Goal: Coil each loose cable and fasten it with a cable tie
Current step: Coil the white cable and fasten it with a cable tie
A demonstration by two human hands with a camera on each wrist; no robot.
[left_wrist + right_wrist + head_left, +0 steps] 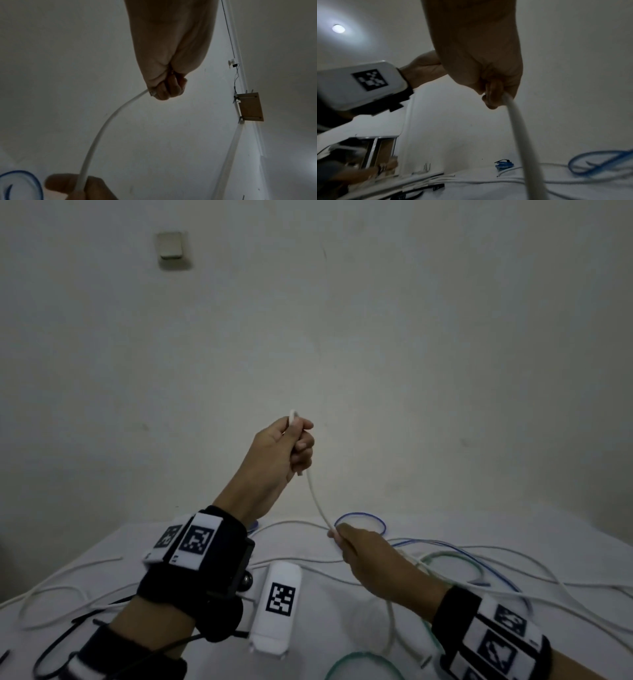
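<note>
My left hand (297, 444) is raised above the white table (335, 611) and grips one end of a white cable (317, 501) in its fist; a short loop of it sticks out above the fist. The cable runs down and right to my right hand (340, 537), which pinches it just above the table. In the left wrist view the left hand (165, 88) is curled round the cable (106, 124), with the right hand (82, 188) below. The right wrist view has the right hand (494, 94) closed on the cable (522, 135), which trails down to the table.
Several loose white cables (513, 573) cross the table. A blue cable (359, 520) loops behind my right hand, and green cable (448, 558) lies to the right and at the front edge. Black cable ties (65, 642) lie at the front left. A plain wall (411, 354) stands close behind.
</note>
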